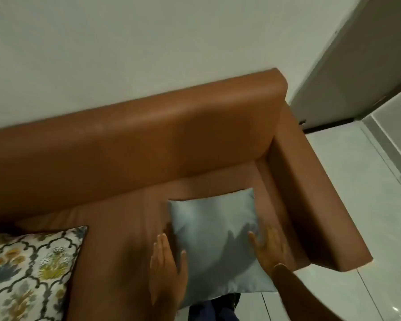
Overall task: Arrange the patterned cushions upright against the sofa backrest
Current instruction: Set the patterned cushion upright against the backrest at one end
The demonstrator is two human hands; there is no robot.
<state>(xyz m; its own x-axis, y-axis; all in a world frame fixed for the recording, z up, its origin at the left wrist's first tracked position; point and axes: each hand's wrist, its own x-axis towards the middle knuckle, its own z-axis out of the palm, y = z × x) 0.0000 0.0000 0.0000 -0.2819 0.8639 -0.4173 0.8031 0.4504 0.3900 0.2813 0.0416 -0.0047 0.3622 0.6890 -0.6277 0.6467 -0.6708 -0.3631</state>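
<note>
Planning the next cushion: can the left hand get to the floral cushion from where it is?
Probably yes. The left hand is open at the plain cushion's edge, and only bare sofa seat lies between it and the floral cushion.

Readable text: none on any surface.
Patterned cushion: floral and lattice print only, no lettering; lies at the sofa seat's left front edge.
Plain cushion: no label or tag legible.
Sofa backrest: unmarked.

Both hands, left hand and right hand, are bare, no sleeves visible; dark blue trousers show below them.
</note>
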